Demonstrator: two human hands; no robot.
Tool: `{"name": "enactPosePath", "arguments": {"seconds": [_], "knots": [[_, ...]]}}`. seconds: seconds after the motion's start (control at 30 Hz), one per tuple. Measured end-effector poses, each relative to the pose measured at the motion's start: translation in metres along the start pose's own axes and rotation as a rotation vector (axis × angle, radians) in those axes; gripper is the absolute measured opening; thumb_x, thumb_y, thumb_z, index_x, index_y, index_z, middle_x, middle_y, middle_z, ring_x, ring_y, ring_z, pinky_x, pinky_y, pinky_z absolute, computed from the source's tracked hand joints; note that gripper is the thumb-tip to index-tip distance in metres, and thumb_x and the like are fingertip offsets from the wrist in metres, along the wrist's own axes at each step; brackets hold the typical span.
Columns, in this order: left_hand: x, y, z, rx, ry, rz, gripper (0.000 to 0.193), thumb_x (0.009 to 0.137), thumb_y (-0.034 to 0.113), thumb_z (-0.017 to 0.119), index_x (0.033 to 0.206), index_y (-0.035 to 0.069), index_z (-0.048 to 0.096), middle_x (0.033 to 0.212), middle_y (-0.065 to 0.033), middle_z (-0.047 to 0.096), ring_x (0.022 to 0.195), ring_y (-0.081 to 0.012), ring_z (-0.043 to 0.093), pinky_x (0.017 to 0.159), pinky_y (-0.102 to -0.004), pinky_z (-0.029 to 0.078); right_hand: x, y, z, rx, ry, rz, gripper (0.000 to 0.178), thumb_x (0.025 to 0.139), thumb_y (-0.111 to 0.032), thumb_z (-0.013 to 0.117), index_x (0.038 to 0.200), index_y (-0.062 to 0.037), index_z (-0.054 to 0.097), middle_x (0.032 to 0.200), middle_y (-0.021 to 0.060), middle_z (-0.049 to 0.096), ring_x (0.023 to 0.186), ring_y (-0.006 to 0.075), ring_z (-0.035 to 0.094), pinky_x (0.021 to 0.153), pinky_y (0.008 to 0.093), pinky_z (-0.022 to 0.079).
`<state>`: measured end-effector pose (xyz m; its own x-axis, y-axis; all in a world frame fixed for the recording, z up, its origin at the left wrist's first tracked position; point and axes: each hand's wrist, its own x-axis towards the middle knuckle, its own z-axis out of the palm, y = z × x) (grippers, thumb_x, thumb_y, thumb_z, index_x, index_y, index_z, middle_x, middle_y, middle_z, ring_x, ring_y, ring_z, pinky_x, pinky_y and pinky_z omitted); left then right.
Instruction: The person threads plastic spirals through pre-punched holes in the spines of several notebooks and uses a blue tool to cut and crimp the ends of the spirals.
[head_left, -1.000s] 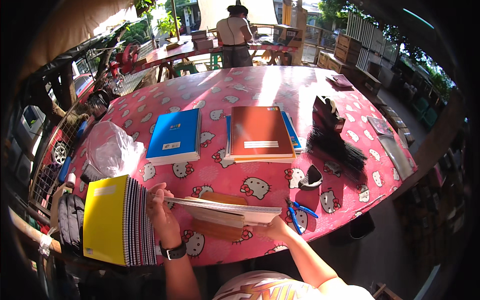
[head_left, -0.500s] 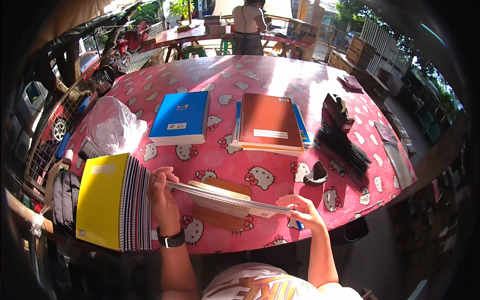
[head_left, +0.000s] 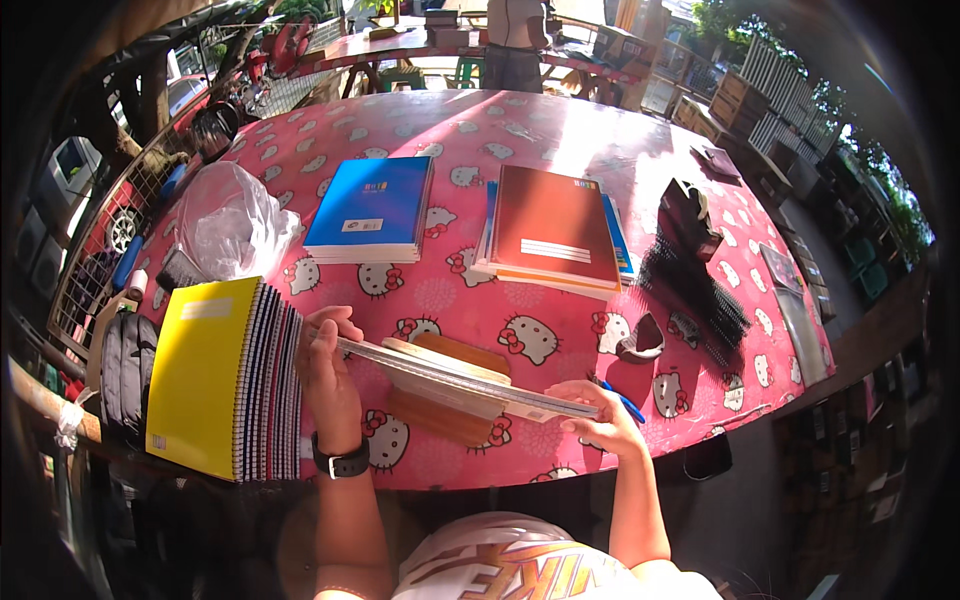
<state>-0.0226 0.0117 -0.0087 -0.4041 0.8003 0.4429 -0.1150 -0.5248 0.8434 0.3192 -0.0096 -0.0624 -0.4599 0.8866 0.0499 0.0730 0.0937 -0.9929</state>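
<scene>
Notebook [head_left: 470, 384] stretches lengthwise between your left hand [head_left: 330, 375] and right hand [head_left: 608, 422], both grasping it; yellow-topped stack [head_left: 203, 370] beside your left.

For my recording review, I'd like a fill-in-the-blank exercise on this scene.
A black-strapped watch is on the person's ____ wrist.
The spiral-bound notebooks stacked left of the left hand have a ____ cover on top.
A crumpled, clear plastic ____ lies left of the stack topped by a blue notebook.
Beside the bare right hand, which grips a thin, pale-edged notebook, a slim ____ handle lies on the pink patterned tablecloth.
Missing words: left; yellow; bag; blue.
</scene>
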Motion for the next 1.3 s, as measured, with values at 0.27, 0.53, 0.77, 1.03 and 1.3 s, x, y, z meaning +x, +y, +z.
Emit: {"name": "enactPosePath", "arguments": {"seconds": [0.27,0.53,0.77,1.03,1.3], "knots": [[0.001,-0.007,-0.001,-0.026,0.018,-0.031,0.027,0.097,0.021,0.045,0.102,0.000,0.062,0.085,-0.0035,0.056,0.080,-0.0120,0.051,0.081,-0.0281,0.040,0.010,-0.008,0.052,0.138,0.238,-0.337,0.087,0.073,-0.025,0.079,0.144,-0.0060,0.032,0.142,0.0132,0.043,0.133,0.0269,0.039,0.107,0.0431,0.033],[0.002,0.007,0.011,0.310,0.207,0.257,0.047,0.099,0.033,0.038,0.127,-0.002,0.051,0.124,-0.0156,0.054,0.118,-0.0243,0.047,0.105,-0.0384,0.031,0.004,-0.016,0.002,-0.275,0.088,-0.279,0.053,0.081,-0.013,0.072,0.129,-0.0050,0.052,0.132,0.0128,0.053,0.125,0.0215,0.048,0.100,0.0364,0.042],[-0.057,0.032,0.098,0.870,-0.511,0.688,0.091,0.084,0.070,0.046,0.152,0.016,0.018,0.157,-0.0118,0.020,0.147,-0.0326,0.005,0.105,-0.0647,-0.018,0.010,0.034,-0.171,-1.222,0.757,0.157,0.038,0.080,-0.022,0.072,0.115,-0.0104,0.062,0.108,0.0117,0.064,0.099,0.0308,0.060,0.085,0.0434,0.050],[-0.062,0.022,0.122,0.950,-0.580,0.634,0.049,0.081,0.050,0.063,0.111,0.012,0.061,0.084,-0.0005,0.049,0.089,-0.0181,0.051,0.108,-0.0665,0.002,0.012,0.061,-0.216,-1.462,0.786,-0.019,0.033,0.080,-0.014,0.070,0.110,-0.0072,0.059,0.107,0.0123,0.057,0.104,0.0322,0.054,0.086,0.0415,0.048],[-0.072,0.018,0.133,0.921,-0.475,0.661,0.025,0.075,0.032,0.067,0.093,0.015,0.060,0.091,0.0007,0.055,0.103,-0.0172,0.055,0.106,-0.0694,0.000,0.033,0.062,-0.225,-1.586,0.616,0.202,0.021,0.076,-0.019,0.071,0.091,-0.0068,0.062,0.092,0.0101,0.063,0.092,0.0292,0.061,0.079,0.0410,0.051]]}}
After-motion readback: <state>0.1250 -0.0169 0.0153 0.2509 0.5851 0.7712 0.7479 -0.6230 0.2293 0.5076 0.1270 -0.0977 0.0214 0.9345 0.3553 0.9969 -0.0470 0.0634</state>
